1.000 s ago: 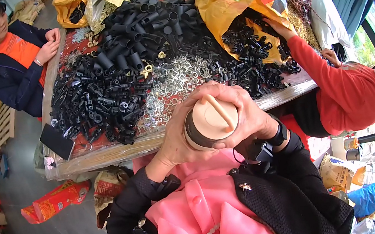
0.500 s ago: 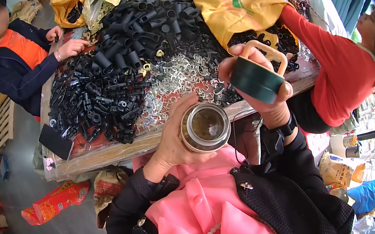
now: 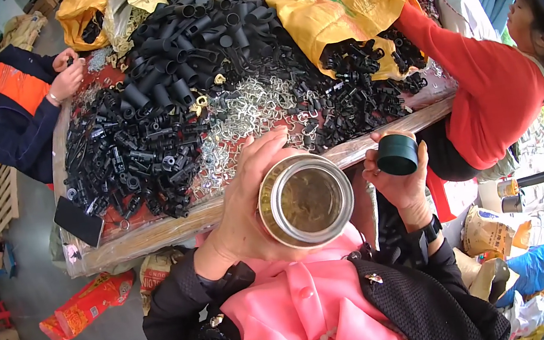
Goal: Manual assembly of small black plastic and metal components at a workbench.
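Observation:
My left hand (image 3: pixel 239 209) is wrapped round an uncapped bottle (image 3: pixel 305 200), held upright in front of my chest with its mouth towards me. Inside it is a brownish liquid with some matter in it that I cannot make out. Off to the right, my right hand (image 3: pixel 402 183) grips a dark green bottle lid (image 3: pixel 398 154), apart from the bottle and just beyond the table edge. The lid's handle is hidden in this view. Beyond both hands, small silver metal clips (image 3: pixel 243 115) lie spread over the red table top.
Black plastic tubes (image 3: pixel 187 39) and small black parts (image 3: pixel 138 154) are heaped on the table. A yellow sack (image 3: pixel 325 2) spills black pieces. A phone (image 3: pixel 79 221) lies at the left corner. One person (image 3: pixel 21 115) works at left, another in red (image 3: pixel 489 84) at right.
The bottle has come up closer to me. My right hand has lowered and drawn back with the lid, whose handle has turned out of sight. The person in red still reaches towards the sack.

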Demonstrator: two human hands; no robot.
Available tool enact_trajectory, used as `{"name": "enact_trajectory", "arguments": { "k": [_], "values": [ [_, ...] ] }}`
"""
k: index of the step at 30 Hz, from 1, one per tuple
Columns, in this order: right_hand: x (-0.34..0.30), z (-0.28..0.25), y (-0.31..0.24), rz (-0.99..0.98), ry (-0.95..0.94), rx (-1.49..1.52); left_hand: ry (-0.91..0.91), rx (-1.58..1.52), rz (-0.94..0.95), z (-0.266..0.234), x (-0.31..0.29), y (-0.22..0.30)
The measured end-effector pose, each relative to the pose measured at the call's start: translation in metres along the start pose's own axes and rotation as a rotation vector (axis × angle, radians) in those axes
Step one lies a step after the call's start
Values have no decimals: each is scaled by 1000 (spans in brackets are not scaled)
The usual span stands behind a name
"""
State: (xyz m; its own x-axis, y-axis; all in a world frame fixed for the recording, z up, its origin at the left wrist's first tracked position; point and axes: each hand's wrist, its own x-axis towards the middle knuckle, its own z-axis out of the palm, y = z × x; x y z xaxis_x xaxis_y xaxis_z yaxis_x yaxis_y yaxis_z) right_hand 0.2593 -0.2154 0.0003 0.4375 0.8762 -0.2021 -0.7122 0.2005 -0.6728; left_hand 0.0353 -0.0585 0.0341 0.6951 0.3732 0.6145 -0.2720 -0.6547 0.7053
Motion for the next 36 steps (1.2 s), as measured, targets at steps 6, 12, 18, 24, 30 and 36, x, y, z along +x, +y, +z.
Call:
{"name": "enact_trajectory", "arguments": {
  "k": [6, 12, 18, 24, 30, 36],
  "values": [
    [17, -4, -4, 147, 26, 220, -21, -101, -56, -13, 13, 20],
    [44, -16, 9, 231, -27, 207, -15, -17, 73, -20, 21, 23],
    [57, -24, 22, -222, 63, -486, 0, 126, 129, -26, 30, 36],
    [68, -40, 32, -382, 29, -710, -19, 144, 64, -33, 34, 56],
    [75, -52, 34, -395, -13, -834, 9, 190, 68, -32, 27, 54],
    [80, -58, 33, -386, -50, -788, -111, 287, -78, -38, 35, 71]
  ]
}}
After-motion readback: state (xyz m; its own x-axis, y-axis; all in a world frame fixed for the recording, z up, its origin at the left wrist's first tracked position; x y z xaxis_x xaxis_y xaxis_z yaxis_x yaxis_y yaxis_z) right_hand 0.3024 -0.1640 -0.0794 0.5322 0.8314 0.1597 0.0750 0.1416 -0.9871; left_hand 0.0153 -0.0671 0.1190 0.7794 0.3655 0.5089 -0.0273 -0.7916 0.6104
